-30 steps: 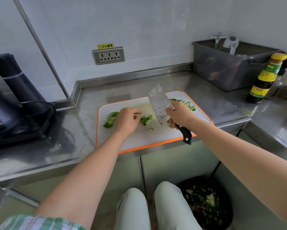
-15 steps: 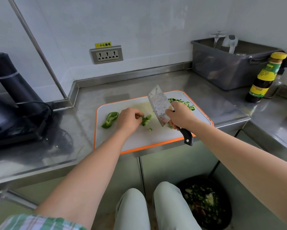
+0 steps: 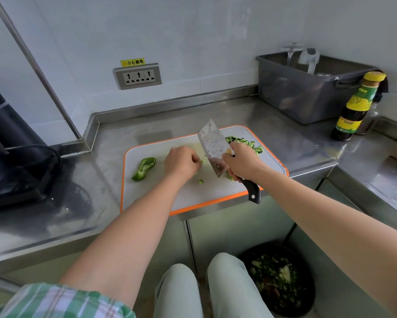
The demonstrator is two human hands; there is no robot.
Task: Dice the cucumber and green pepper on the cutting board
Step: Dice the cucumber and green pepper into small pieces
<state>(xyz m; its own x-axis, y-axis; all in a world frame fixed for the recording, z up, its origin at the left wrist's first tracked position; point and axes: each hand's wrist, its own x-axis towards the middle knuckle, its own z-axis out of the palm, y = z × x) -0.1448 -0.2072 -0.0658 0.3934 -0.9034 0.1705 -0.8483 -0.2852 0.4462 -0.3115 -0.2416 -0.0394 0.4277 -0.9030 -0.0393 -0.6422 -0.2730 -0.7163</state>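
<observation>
On the cutting board point(image 3: 215, 195) at the counter's point(image 3: 273, 115) front edge, the left hand point(image 3: 181, 162) curls onto pepper pieces point(image 3: 202, 160); the right hand point(image 3: 241, 162) grips the knife point(image 3: 212, 145).

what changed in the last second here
The left hand slid right toward the cleaver, its curled fingers now covering most of the small pepper pieces. The right hand kept gripping the cleaver in place; the large pepper piece, diced cucumber and cutting board did not move.
</observation>
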